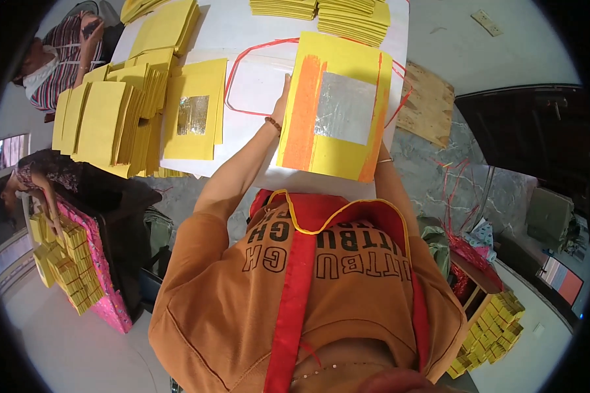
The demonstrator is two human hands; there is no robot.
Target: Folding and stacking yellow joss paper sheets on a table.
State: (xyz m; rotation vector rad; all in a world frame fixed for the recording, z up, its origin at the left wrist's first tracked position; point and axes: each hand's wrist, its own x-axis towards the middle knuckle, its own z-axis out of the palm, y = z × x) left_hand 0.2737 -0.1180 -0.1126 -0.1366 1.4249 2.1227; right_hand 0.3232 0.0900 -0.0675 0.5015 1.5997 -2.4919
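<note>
I hold up a stack of yellow paper sheets [337,108] with an orange stripe and a silver foil square in the middle. My left hand [283,92] grips its left edge, a bead bracelet on the wrist. My right hand is hidden behind the stack's lower right edge; only the wrist with a thin bangle [385,160] shows. The stack stands over the white table [255,85], just in front of my chest.
Piles of yellow sheets [111,121] and a single sheet with a foil square [193,118] lie left on the table; more stacks [351,16] at the far edge. A red string loop [242,59] lies there. Two other people sit at left. Bundles [495,331] fill a box lower right.
</note>
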